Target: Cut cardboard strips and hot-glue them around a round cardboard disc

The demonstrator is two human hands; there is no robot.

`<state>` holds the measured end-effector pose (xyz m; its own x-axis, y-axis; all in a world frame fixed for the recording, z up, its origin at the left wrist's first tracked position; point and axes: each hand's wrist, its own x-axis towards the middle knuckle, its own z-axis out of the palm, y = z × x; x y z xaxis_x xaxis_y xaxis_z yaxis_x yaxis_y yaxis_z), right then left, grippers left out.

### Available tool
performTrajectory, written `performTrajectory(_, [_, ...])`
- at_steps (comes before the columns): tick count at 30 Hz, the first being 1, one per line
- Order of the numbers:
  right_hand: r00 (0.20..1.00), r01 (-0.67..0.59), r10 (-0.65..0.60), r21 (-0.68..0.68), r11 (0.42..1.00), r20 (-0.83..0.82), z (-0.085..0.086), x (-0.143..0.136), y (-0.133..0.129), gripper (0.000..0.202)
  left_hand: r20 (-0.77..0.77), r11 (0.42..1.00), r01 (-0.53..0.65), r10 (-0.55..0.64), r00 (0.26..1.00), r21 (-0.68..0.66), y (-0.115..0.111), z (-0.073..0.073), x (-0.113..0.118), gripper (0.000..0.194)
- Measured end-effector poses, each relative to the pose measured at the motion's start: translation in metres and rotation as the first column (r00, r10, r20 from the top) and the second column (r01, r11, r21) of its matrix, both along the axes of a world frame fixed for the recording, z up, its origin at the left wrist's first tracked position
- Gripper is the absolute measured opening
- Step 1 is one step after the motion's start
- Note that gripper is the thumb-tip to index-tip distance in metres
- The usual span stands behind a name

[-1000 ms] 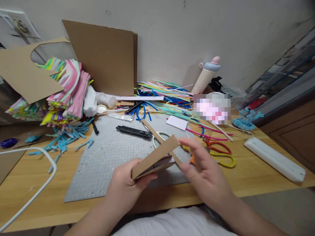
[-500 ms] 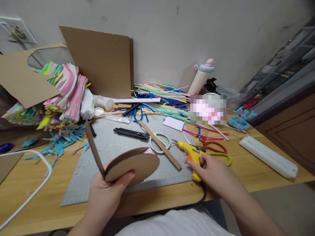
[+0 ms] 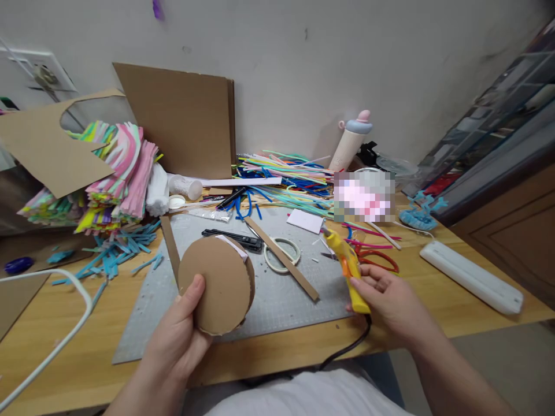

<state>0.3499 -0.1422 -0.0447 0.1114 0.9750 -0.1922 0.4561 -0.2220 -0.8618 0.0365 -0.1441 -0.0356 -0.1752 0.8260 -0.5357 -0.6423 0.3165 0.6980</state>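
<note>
So the desk is a light wooden tabletop [image 3: 433,300] pushed up against a plain off-white wall [image 3: 303,69], and it's pretty cluttered. A grey gridded cutting mat [image 3: 277,294] lies in the middle. The left hand [image 3: 180,338] is wrapped around a round brown cardboard drum shape [image 3: 215,284], thumb pressed on the flat face, holding it up just above the near part of the mat; a long cardboard strip [image 3: 170,247] sticks up from its left edge. The right hand [image 3: 390,300] is closed around the handle of a yellow and orange hot glue gun [image 3: 347,267], nozzle pointing away toward the wall, black cord trailing off the desk's near edge.

On the mat there's a black utility knife [image 3: 232,237], a loose flat cardboard strip [image 3: 281,258] and a pair of pale green scissors [image 3: 284,254] under it. Red-handled scissors [image 3: 379,257] sit just right of the glue gun. Further back is a big tangle of coloured pipe cleaners [image 3: 286,173], a stacked bundle of pink, yellow and green ones [image 3: 117,167] on the left, and blue offcuts [image 3: 117,251] scattered beside the mat. A large brown cardboard sheet [image 3: 182,115] leans on the wall, a pastel bottle [image 3: 351,144] stands near it, and a white power strip [image 3: 470,277] lies far right. A white cable [image 3: 56,341] loops across the left side.
</note>
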Motion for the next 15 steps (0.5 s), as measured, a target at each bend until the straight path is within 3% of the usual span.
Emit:
performTrajectory(2, [0.955,-0.054,0.038,-0.048,0.997,-0.293,0.007,-0.001,-0.006,0.041,-0.077,1.0,0.02,-0.019,0.997,0.02,0.003,0.002,0.0,0.023])
performTrajectory(4, [0.764,-0.125,0.029,-0.104,0.987,-0.644,0.011,-0.004,-0.011,0.042,-0.263,0.995,0.044,-0.018,0.965,0.093,0.003,0.003,0.001,0.027])
performTrajectory(5, [0.634,-0.162,0.008,-0.123,0.979,-0.773,0.013,-0.006,-0.013,0.042,-0.412,0.988,0.065,-0.002,0.911,0.138,0.002,0.003,0.001,0.029])
performTrajectory(6, [0.526,-0.193,-0.008,-0.128,0.973,-0.85,0.014,-0.008,-0.013,0.041,-0.58,0.978,0.106,0.018,0.814,0.179,-0.001,0.003,0.001,0.03])
performTrajectory(7, [0.47,-0.214,-0.005,-0.119,0.969,-0.883,0.015,-0.01,-0.013,0.038,-0.737,0.964,0.166,0.042,0.675,0.208,-0.004,0.003,0.001,0.029])
performTrajectory(9, [0.437,-0.215,0.032,-0.07,0.974,-0.899,0.017,-0.016,-0.012,0.029,-0.927,0.914,0.341,0.089,0.365,0.222,-0.011,0.002,0.001,0.024])
performTrajectory(10, [0.436,-0.203,0.054,-0.039,0.978,-0.898,0.018,-0.018,-0.011,0.026,-0.961,0.87,0.441,0.117,0.252,0.222,-0.015,0.001,0.001,0.02])
performTrajectory(12, [0.449,-0.165,0.085,0.011,0.986,-0.889,0.019,-0.023,-0.01,0.029,-0.968,0.743,0.621,0.207,0.14,0.249,-0.019,-0.001,0.002,0.02])
performTrajectory(15, [0.499,-0.103,0.137,0.098,0.99,-0.856,0.02,-0.026,-0.011,0.033,-0.917,0.566,0.768,0.395,0.065,0.298,-0.019,-0.003,0.002,0.03])
